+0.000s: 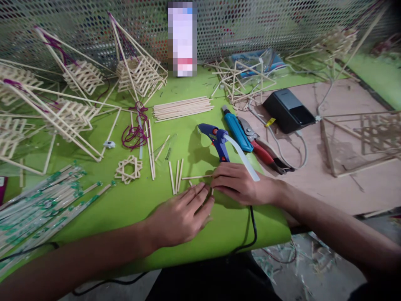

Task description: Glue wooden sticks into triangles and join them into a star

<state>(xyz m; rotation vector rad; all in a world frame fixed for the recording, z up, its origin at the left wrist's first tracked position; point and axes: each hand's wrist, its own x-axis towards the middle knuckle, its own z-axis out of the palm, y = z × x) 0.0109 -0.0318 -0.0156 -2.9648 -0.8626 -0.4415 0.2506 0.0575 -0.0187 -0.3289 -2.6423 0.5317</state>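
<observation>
Both my hands meet over the green table top (125, 217), low in the middle of the view. My left hand (183, 213) is closed, fingertips pressed on small wooden stick pieces. From the right, my right hand (234, 182) pinches the same pieces; a short stick (197, 177) points left from its fingertips. How the pieces join is hidden by my fingers. Several short sticks (177, 175) lie left of my fingertips. Beyond my right hand is a blue glue gun (216, 140) with a clear glue stick (242, 156) in its back. A star-shaped stick frame (128, 169) lies farther left.
Stick pyramids (138, 75) crowd the left and back. Long sticks (183, 108) and purple string (136, 131) lie mid-table. Wrapped sticks (46, 205) cover the left front. Right of the glue gun are a blue cutter (236, 129), red-handled pruners (263, 150) and a black box (288, 110). A cable (254, 225) crosses the front edge.
</observation>
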